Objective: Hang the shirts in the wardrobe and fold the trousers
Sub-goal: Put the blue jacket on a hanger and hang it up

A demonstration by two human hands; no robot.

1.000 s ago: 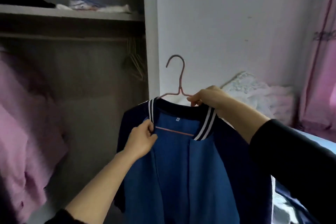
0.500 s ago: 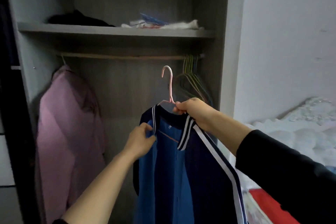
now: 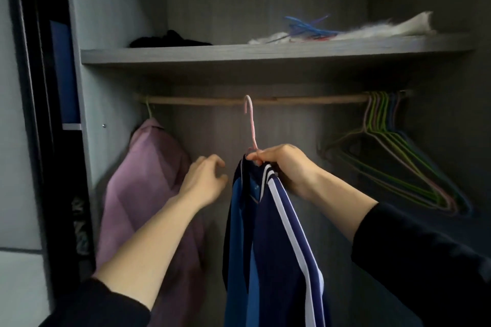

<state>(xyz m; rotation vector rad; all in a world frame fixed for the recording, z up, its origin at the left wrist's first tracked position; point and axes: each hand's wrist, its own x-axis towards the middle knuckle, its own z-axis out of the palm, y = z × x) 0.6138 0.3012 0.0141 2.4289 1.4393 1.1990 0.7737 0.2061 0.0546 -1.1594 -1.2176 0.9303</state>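
A blue shirt (image 3: pixel 268 247) with a navy, white-striped collar hangs from a pink wire hanger (image 3: pixel 251 125). My right hand (image 3: pixel 284 167) grips the hanger at its neck, together with the collar. The hanger's hook reaches up to the wooden rail (image 3: pixel 305 99) in the middle of the wardrobe; whether it sits over the rail I cannot tell. My left hand (image 3: pixel 206 179) hovers just left of the shirt with its fingers loosely curled, holding nothing. A pink shirt (image 3: pixel 143 188) hangs at the rail's left end.
Several bare coloured wire hangers (image 3: pixel 393 156) hang bunched at the rail's right end. The shelf (image 3: pixel 239 54) above carries a dark garment (image 3: pixel 170 39), blue hangers (image 3: pixel 305 28) and white cloth (image 3: pixel 385 28). The wardrobe's left side wall (image 3: pixel 111 74) stands close to the pink shirt.
The view has turned from the wall into the wardrobe. My right hand has lifted the hanger with the blue shirt up to the rail. My left hand has let go of the collar.
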